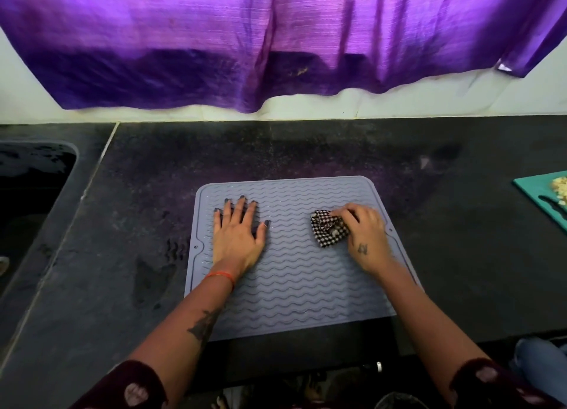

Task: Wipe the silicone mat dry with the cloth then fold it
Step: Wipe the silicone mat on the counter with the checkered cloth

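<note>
Single head view, looking forward and steeply down from above the counter [429,255], close in. It is facing the wall, curtain [276,40] filling 12 o'clock. Mat [291,286] is sitting centre frame, sink [30,187] at 9 o'clock, green board [534,190] clipping out at 3 o'clock.

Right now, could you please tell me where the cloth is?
In the head view the checked cloth sits bunched on the right part of the grey mat, gripped by the right hand; the left hand presses flat opposite.
</note>
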### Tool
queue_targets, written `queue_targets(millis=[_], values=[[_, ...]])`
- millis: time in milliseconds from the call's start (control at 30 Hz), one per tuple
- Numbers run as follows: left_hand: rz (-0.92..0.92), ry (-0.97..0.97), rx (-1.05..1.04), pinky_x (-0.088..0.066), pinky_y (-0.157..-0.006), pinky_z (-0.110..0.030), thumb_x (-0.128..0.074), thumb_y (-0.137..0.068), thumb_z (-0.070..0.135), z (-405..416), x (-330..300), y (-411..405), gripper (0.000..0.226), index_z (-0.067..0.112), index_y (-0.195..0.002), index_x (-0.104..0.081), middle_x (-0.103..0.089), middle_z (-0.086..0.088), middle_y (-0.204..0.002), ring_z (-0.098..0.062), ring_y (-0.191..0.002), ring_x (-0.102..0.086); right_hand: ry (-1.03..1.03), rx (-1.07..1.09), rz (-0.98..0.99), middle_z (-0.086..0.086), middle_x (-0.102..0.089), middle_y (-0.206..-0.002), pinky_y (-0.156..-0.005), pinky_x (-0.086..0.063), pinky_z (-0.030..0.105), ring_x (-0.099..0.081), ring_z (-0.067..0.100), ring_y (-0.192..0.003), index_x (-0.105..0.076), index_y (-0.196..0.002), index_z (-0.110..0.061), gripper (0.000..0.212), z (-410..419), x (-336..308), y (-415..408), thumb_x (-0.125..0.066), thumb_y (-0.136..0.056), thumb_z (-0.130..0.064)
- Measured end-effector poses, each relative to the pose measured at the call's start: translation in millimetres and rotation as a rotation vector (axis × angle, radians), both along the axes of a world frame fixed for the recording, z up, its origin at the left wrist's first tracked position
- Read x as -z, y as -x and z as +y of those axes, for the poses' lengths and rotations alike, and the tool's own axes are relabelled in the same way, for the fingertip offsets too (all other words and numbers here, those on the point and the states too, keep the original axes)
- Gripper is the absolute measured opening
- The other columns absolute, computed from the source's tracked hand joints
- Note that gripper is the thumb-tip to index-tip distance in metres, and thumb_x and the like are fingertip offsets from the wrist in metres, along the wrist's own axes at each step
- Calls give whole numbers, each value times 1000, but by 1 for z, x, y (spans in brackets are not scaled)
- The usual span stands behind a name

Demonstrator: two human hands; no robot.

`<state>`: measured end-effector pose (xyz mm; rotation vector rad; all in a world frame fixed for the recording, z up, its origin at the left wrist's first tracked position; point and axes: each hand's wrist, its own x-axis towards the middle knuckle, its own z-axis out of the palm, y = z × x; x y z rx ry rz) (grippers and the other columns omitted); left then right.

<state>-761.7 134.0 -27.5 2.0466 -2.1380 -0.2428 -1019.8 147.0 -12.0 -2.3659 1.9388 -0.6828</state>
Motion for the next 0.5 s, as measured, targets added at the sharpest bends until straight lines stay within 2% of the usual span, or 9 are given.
queue_targets(millis=[67, 200, 300, 367, 500], values=[[2, -5, 0, 7, -117, -43, -12, -90, 56, 0, 0, 0, 67, 25, -150, -14, -8, 0, -158, -24, -145, 2, -34, 17, 37, 5, -57, -116, -92, -41, 53, -42, 25, -106, -51, -116, -27, 62, -1, 8, -4, -23, -62, -13], [-9, -10, -7, 6, -117, -43, -10, -87, 57, -2, 1, 0, 70, 25, -149, -15, -8, 1, -158, -23, -145, 3, -110, -69, 16, -2, -58, -117, -91, -40, 47, -49, 28, -108, -58, -113, -27, 63, -22, -7, 10, -19, -64, -23], [-8, -14, -8, 6, -117, -44, -10, -87, 57, -1, 0, 1, 71, 25, -149, -15, -9, 1, -158, -23, -145, 3, -84, -36, 4, -1, -59, -119, -90, -41, 47, -50, 30, -109, -58, -115, -25, 56, -42, -11, 4, -27, -69, -15], [0, -13, -9, 6, -117, -44, -11, -87, 57, -1, -1, 1, 71, 25, -149, -16, -9, 1, -158, -23, -145, 3, -112, -1, 59, -1, -56, -125, -94, -35, 47, -45, 28, -114, -54, -121, -25, 57, -44, -2, -7, -32, -71, -9], [4, 4, -11, 5, -117, -44, -13, -87, 57, -1, -1, 1, 69, 25, -149, -19, -12, 1, -158, -23, -145, 1, -128, 0, 93, -4, -55, -127, -94, -31, 45, -43, 26, -115, -53, -124, -27, 65, -49, 6, -7, -22, -67, -19]])
